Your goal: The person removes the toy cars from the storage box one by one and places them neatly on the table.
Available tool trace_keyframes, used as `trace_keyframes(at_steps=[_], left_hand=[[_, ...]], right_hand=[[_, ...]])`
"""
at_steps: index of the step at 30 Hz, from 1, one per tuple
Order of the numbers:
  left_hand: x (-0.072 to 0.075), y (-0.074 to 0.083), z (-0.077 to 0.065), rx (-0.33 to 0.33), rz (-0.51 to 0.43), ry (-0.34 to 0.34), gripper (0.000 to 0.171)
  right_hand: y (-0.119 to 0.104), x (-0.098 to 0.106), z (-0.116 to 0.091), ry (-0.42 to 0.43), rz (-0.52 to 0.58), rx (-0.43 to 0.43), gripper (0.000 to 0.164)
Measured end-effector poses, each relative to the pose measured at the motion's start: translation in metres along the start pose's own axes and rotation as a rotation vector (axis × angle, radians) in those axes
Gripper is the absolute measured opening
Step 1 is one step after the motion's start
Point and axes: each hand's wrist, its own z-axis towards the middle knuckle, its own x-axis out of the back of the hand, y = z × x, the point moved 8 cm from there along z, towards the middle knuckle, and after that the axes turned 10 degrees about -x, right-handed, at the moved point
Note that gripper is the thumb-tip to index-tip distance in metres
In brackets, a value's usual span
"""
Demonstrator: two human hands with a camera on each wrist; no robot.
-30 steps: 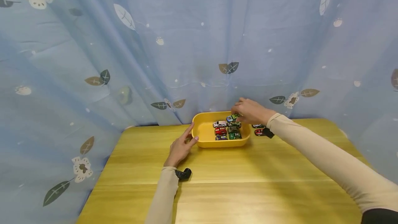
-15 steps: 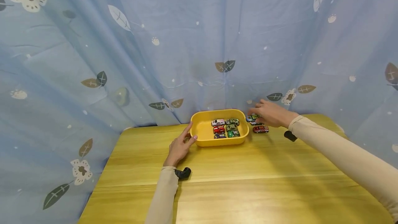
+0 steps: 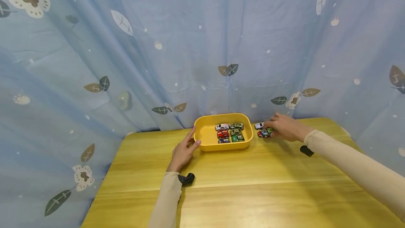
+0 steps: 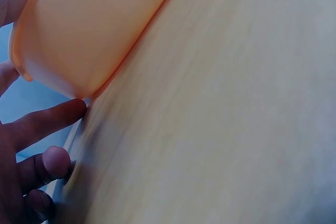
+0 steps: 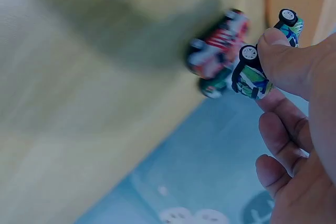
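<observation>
My right hand (image 3: 286, 128) pinches a green and blue toy car (image 5: 254, 80) between thumb and fingers, just right of the yellow tray (image 3: 226, 146). Below it on the table lies a red toy car (image 5: 220, 45), partly covered by the held car in the head view. Beside that is a white toy car (image 3: 259, 126). At the tray's left end rests my left hand (image 3: 182, 154), its thumb and forefinger spread along the corner. In the left wrist view, another finger (image 4: 52, 119) reaches the tray's lower edge.
Inside the tray, several toy cars stand in two columns, among them a red car (image 3: 223, 134) and a green car (image 3: 237, 138). Behind the wooden table (image 3: 227, 175) hangs a blue patterned curtain (image 3: 190, 62), close to the tray's far side.
My right hand has carried the green and blue car out of the tray to the right, then lower over the red car. My left hand stays at the tray's left end.
</observation>
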Motion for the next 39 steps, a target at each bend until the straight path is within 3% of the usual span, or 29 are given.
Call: trace_keyframes(at_steps=[7,14,33,39], left_hand=[[-0.001,0.0,-0.002,0.01,-0.001,0.001,0.067],[-0.004,-0.003,-0.002,0.031,-0.009,0.0,0.067],[-0.001,0.0,-0.001,0.031,-0.013,0.004,0.067],[-0.002,0.0,-0.002,0.028,-0.012,0.01,0.066]], right_hand=[[0.003,-0.024,-0.016,0.042,0.009,0.031,0.036],[0.0,-0.037,-0.019,0.077,0.005,0.037,0.036],[0.0,-0.043,-0.019,0.104,0.029,0.013,0.035],[0.002,-0.046,-0.018,0.064,0.027,-0.021,0.037]])
